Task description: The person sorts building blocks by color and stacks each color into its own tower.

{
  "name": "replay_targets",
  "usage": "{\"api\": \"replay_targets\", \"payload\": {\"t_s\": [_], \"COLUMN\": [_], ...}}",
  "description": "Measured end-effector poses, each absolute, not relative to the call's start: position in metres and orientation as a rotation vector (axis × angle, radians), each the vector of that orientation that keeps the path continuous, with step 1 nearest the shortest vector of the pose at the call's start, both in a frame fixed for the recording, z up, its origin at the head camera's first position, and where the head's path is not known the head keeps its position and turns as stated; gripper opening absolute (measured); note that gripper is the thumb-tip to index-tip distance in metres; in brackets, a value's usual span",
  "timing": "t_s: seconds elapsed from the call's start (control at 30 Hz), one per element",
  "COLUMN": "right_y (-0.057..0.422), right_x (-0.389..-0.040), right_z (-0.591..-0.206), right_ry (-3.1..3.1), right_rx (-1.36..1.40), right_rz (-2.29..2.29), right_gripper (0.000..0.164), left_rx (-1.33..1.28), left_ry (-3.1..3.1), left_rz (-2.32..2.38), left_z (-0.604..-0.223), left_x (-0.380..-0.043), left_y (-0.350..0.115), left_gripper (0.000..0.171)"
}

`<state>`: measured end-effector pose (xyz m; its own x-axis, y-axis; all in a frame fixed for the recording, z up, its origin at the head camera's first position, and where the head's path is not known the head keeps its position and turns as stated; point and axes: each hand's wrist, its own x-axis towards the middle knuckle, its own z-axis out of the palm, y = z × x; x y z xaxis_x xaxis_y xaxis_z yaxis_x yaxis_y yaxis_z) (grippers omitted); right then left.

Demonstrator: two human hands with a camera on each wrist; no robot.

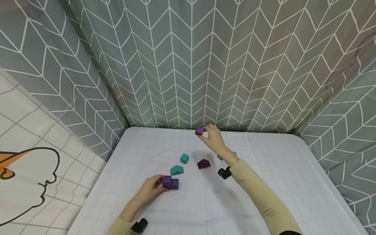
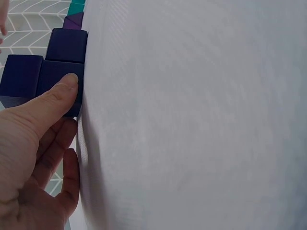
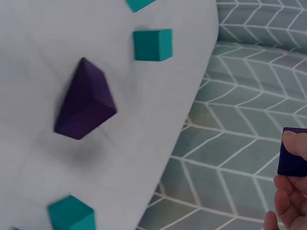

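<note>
The left hand lies nearest, low on the white table, its thumb and fingers pressed against a purple stack of joined cubes, which it steadies from the left. Beyond it lie a teal wedge, a teal cube and a dark purple wedge, all apart from one another. The right hand is raised above the table's far edge, pinching a small purple cube between thumb and fingertips; the cube is matte with sharp edges. Another teal piece is mostly hidden behind the right wrist. A grey chevron curtain closes the back.
</note>
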<state>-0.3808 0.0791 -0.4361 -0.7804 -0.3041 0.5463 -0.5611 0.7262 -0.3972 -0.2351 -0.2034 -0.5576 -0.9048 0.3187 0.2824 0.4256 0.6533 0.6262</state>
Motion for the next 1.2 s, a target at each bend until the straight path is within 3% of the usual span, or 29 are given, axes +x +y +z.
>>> {"api": "replay_targets", "payload": {"t_s": [0.57,1.2], "right_y": [0.049,0.026], "right_x": [-0.349,-0.285], "right_z": [-0.418,-0.5], "right_ry": [-2.451,-2.617], "right_rx": [0.896,1.116], "right_rz": [0.815,0.879], "right_gripper": [0.028,0.028], "left_rx": [-0.615,-0.629], "left_ry": [-2.714,-2.715], "left_rz": [-1.092,-1.104], "left_z": [-0.562,-0.56], "left_x": [-0.236,-0.238], "left_y": [-0.205,-0.206], "left_gripper": [0.036,0.037]}}
